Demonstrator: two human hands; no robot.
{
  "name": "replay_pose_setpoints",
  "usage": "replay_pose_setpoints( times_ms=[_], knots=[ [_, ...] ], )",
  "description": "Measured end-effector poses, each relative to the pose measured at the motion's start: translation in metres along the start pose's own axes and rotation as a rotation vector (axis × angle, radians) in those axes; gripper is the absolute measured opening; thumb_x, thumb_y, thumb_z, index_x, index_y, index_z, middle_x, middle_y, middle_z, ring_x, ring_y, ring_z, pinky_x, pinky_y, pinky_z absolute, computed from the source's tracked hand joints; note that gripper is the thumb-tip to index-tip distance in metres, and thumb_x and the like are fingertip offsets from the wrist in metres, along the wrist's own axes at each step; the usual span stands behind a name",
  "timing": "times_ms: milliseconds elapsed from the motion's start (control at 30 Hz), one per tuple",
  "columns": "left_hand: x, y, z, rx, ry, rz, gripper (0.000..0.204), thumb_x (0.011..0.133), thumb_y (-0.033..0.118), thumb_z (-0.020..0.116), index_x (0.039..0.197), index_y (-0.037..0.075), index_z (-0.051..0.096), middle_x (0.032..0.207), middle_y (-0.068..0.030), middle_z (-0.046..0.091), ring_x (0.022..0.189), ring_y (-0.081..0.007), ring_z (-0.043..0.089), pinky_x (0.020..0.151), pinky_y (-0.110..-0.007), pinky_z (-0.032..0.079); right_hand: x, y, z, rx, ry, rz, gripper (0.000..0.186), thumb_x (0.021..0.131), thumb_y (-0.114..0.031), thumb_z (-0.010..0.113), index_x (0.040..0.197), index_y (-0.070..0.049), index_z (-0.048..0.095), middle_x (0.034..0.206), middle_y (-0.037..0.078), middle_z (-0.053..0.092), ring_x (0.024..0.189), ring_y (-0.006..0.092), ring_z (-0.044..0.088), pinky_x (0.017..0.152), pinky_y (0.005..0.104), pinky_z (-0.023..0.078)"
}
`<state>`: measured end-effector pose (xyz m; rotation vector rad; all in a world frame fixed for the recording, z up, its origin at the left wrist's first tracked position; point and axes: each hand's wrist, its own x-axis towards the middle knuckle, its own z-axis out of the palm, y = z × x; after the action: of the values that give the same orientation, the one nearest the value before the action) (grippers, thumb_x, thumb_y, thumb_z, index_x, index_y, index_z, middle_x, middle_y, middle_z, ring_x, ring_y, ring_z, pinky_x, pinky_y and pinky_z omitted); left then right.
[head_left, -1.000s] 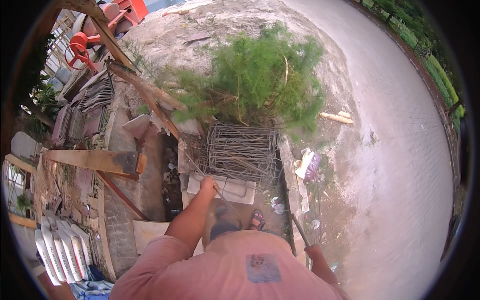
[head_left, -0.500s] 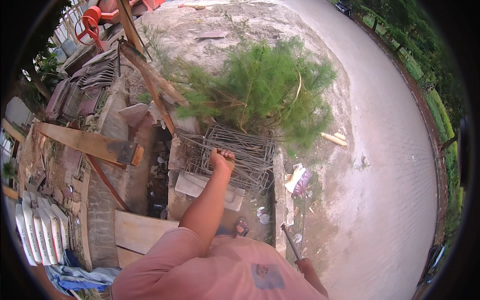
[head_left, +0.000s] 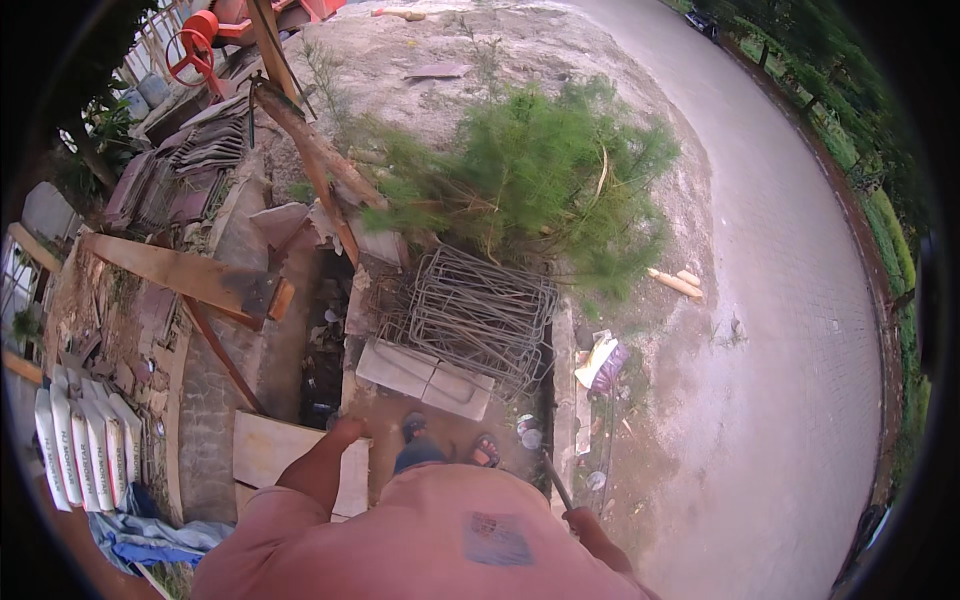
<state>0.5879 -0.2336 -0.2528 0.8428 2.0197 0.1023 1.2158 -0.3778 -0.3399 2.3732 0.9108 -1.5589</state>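
My left hand (head_left: 349, 429) hangs low beside my body, over the edge of a pale board (head_left: 270, 455). Its fingers are too small and turned away to show whether they are curled round anything. On the other side, my right hand (head_left: 582, 520) is closed round a dark rod (head_left: 558, 480), which slants up and forward from the fist; its lower part is hidden. In front of my feet lies a heap of bent steel rebar stirrups (head_left: 485, 315), loosely stacked. Pale concrete slabs (head_left: 425, 380) lie on the near side of the heap, close to my sandals.
A leafy green branch (head_left: 560, 180) covers the ground beyond the stirrups. At left, a wooden plank (head_left: 180, 275) juts across a trench (head_left: 325, 350) with debris. White bags (head_left: 85, 440) stand far left. A paved road (head_left: 790, 300) runs along the right.
My left arm has drawn back from above the stirrups and dropped to my left side, uncovering the heap and the slabs. My right hand keeps hold of the rod, shifted slightly left in view.
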Motion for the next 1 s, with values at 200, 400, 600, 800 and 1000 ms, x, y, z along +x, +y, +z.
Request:
replay_pose_setpoints(
  times_ms=[200,400,600,800,1000],
  knots=[
    [-0.075,-0.173,-0.121,0.527,0.236,-0.184,0.038,0.097,0.027,0.039,0.096,0.001,0.068,0.100,-0.0204,0.066,0.096,-0.0365,0.063,0.084,-0.048,0.050,0.090,-0.087,-0.003,-0.569,-0.092,-0.068,0.039,0.073,-0.034,0.074,0.090,0.001,0.070,0.073,0.012,0.066,0.061,0.0211,0.063,0.056,0.0372,0.051],
    [-0.143,-0.205,-0.031,0.499,0.290,-0.135,0.034,0.096,0.026,0.042,0.099,0.003,0.067,0.101,-0.0180,0.065,0.099,-0.0357,0.063,0.086,-0.046,0.051,0.100,-0.248,-0.015,-0.781,0.091,-0.603,0.045,0.070,-0.041,0.073,0.088,0.001,0.070,0.077,0.015,0.069,0.069,0.0269,0.067,0.064,0.0396,0.052],
    [-0.148,-0.209,0.096,-0.076,-0.169,-0.161,0.046,0.091,0.043,0.048,0.114,0.007,0.065,0.108,-0.0154,0.067,0.099,-0.0318,0.064,0.078,-0.044,0.054,-0.039,-0.449,-0.002,-0.563,0.200,-1.113,0.043,0.074,-0.037,0.070,0.078,0.005,0.065,0.066,0.020,0.063,0.062,0.0367,0.061,0.064,0.0448,0.048],
    [-0.085,-0.186,0.000,-0.070,-0.195,-0.209,0.056,0.093,0.049,0.042,0.104,0.000,0.068,0.108,-0.0205,0.066,0.102,-0.0365,0.062,0.086,-0.045,0.049,-0.170,-0.590,0.044,-0.289,0.160,-1.442,0.022,0.083,-0.018,0.065,0.078,0.002,0.056,0.058,0.012,0.056,0.048,0.0196,0.053,0.047,0.0373,0.040],
    [0.018,-0.186,-0.162,-0.162,0.382,-0.068,0.042,0.093,0.035,0.043,0.096,0.003,0.070,0.104,-0.0219,0.066,0.101,-0.0374,0.062,0.086,-0.048,0.049,-0.308,-0.712,0.127,-0.466,-0.094,-1.528,0.023,0.083,-0.012,0.065,0.098,0.001,0.053,0.062,0.008,0.052,0.053,0.0172,0.054,0.050,0.0356,0.041]
  ],
)
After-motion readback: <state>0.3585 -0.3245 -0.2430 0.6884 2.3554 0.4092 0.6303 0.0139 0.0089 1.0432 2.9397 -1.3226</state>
